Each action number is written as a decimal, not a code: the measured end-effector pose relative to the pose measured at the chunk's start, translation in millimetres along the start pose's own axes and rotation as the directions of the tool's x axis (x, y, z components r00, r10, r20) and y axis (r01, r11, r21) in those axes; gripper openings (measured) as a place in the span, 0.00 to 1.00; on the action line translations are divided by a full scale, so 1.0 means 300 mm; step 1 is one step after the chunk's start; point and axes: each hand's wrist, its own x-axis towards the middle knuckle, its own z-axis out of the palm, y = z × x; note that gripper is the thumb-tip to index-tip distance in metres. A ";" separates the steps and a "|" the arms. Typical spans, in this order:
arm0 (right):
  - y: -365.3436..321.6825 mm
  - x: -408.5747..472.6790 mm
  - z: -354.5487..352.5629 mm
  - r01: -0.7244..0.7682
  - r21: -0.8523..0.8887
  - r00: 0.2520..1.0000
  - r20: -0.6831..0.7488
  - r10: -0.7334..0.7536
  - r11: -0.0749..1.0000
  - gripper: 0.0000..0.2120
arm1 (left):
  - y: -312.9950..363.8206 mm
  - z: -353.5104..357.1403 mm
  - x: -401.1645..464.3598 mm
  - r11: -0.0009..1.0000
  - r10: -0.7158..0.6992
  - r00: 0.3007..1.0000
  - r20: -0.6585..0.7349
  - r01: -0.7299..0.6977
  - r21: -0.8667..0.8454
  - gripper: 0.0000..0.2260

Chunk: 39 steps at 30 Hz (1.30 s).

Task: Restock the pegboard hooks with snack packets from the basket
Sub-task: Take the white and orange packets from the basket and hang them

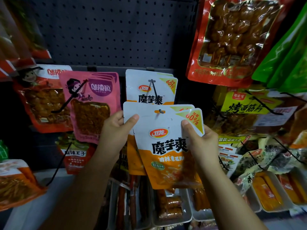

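A white and orange snack packet (pixel 166 146) is held up in front of the dark pegboard (pixel 108 30). My left hand (pixel 116 130) grips its upper left corner and my right hand (pixel 199 140) pinches its upper right side. The tip of a black hook (pixel 159 111) pokes through the packet's hang hole. Behind the front packet in my hands are more of the same kind. Further back on that hook hang more matching white packets (pixel 149 87). The basket is not in view.
Pink packets (pixel 93 103) and red packets (pixel 41 100) hang on hooks to the left. A large red packet (pixel 232 40), a green one (pixel 285 60) and yellow ones (pixel 245 107) hang to the right. White trays (pixel 172 218) of sausages and snacks lie below.
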 end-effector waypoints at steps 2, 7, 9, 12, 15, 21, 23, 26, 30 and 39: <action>0.006 0.024 0.013 0.000 -0.009 1.000 -0.002 0.000 1.000 0.05 | -0.012 0.004 0.029 1.000 0.000 1.000 0.003 0.000 0.005 0.06; 0.019 0.109 0.064 0.020 -0.037 0.999 -0.035 -0.021 0.999 0.06 | -0.033 0.028 0.134 0.999 -0.040 0.998 -0.044 0.040 0.007 0.05; 0.027 0.150 0.087 0.022 -0.058 0.999 -0.042 -0.024 0.998 0.07 | -0.039 0.039 0.180 0.999 -0.040 0.997 -0.062 0.041 0.027 0.04; 0.042 0.210 0.120 0.026 -0.110 0.998 -0.047 -0.031 0.994 0.08 | -0.042 0.053 0.255 0.997 -0.046 0.994 -0.102 0.052 0.059 0.04; 0.050 0.267 0.149 0.022 -0.186 0.998 -0.053 -0.032 0.982 0.06 | -0.053 0.067 0.335 0.992 -0.057 0.989 -0.139 0.073 0.107 0.02; 0.071 0.364 0.200 -0.032 -0.241 0.995 -0.096 0.009 0.970 0.08 | -0.080 0.101 0.446 0.966 -0.060 0.975 -0.213 0.111 0.236 0.08; 0.074 0.381 0.215 -0.053 -0.233 0.994 -0.105 0.029 0.971 0.08 | -0.083 0.113 0.466 0.964 -0.087 0.969 -0.229 0.140 0.228 0.13; 0.073 0.389 0.218 -0.069 -0.227 0.996 -0.078 0.052 0.971 0.08 | -0.077 0.129 0.476 0.971 -0.133 0.959 -0.249 0.176 0.160 0.14; 0.077 0.339 0.177 -0.007 -0.184 1.000 -0.011 0.005 0.983 0.07 | -0.082 0.115 0.436 0.975 -0.168 0.970 -0.175 0.189 0.114 0.16; 0.039 0.143 0.094 -0.041 0.054 0.993 0.114 0.035 0.998 0.09 | -0.166 0.047 0.181 0.974 -0.162 0.987 -0.013 0.162 0.159 0.39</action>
